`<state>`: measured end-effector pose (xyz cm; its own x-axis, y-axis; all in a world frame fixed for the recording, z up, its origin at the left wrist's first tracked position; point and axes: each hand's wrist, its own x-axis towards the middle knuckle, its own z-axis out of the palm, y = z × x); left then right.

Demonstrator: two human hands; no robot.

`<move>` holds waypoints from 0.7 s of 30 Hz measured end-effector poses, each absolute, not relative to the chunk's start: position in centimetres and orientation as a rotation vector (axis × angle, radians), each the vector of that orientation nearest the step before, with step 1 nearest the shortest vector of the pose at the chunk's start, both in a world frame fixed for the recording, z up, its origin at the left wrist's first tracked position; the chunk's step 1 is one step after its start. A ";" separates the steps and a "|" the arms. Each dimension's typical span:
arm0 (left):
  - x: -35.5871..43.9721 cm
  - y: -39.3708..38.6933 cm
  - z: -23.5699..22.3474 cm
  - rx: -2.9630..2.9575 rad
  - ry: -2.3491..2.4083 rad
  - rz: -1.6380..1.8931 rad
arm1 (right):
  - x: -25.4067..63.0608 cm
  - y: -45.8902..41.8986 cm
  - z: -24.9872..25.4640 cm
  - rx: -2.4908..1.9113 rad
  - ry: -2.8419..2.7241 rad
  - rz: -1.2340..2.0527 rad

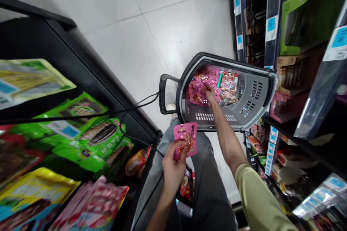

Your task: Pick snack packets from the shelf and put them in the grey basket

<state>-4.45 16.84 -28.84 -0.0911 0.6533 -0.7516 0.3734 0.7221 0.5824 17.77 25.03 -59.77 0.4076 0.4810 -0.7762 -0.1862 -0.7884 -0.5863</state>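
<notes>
Between the thumb and fingers of my left hand [176, 160] is a small pink snack packet [188, 135], held upright just outside the basket's near side. My right hand [210, 95] reaches down into a grey shopping basket [251, 106] with a black rim. Its fingers close on a pink snack packet [199, 87] among others of the same kind; the fingertips are partly hidden. Beside these, inside the basket, lies a clear bag of red and white packets [228, 81] with a green edge.
The basket's black handle [162, 94] sticks out to the left. A dark cable [116, 111] crosses the left side. Snack bags [103, 133] fill the left shelf. On the right, shelves with price tags [271, 25] stand close to the basket. Pale tiled floor [151, 3] lies beyond.
</notes>
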 end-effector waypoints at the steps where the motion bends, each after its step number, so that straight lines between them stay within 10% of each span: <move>1: -4.6 16.9 -28.9 0.832 1.712 0.290 | 17.5 25.1 -60.1 -2.053 -0.239 1.397; 12: -4.9 15.3 -30.3 0.852 1.785 0.275 | 21.8 22.6 -50.9 -2.197 -0.455 0.972; 21: -4.9 16.3 -29.6 0.880 1.563 0.227 | 22.7 19.7 -36.5 -1.799 -0.669 1.542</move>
